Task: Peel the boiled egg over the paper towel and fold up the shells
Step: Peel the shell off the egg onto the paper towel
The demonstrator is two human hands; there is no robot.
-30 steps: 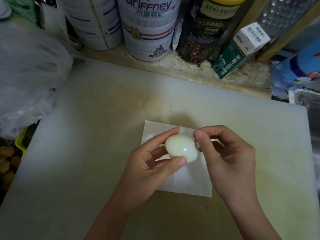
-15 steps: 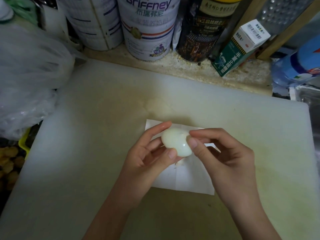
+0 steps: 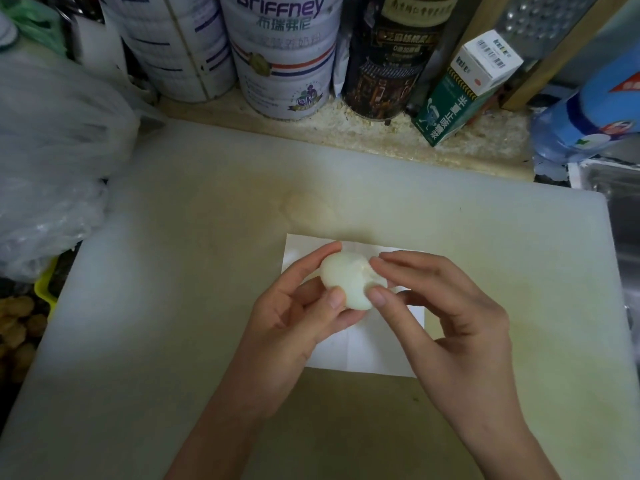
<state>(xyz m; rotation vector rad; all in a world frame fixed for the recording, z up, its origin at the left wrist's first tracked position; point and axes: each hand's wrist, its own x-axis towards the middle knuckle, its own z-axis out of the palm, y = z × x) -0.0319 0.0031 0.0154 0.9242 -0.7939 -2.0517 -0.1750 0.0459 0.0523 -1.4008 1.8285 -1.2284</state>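
Note:
A pale, smooth boiled egg [image 3: 348,279] is held just above a white paper towel [image 3: 363,351] that lies flat on the cutting board. My left hand [image 3: 298,317] grips the egg from the left, thumb underneath and index finger over its top. My right hand [image 3: 446,323] pinches the egg's right end with thumb and index finger. Both hands hide most of the towel's middle, and no shell pieces show on the visible parts.
The pale cutting board [image 3: 207,271] fills the counter. Behind it stand two white tins [image 3: 284,53], a dark canister [image 3: 391,57] and a green-white box [image 3: 464,88]. A crumpled plastic bag [image 3: 52,161] sits left. A blue bottle [image 3: 595,112] lies right, a metal sink [image 3: 623,209] below it.
The egg has shifted slightly left and up in my left hand. My right thumb and index finger have closed in on the egg's right end.

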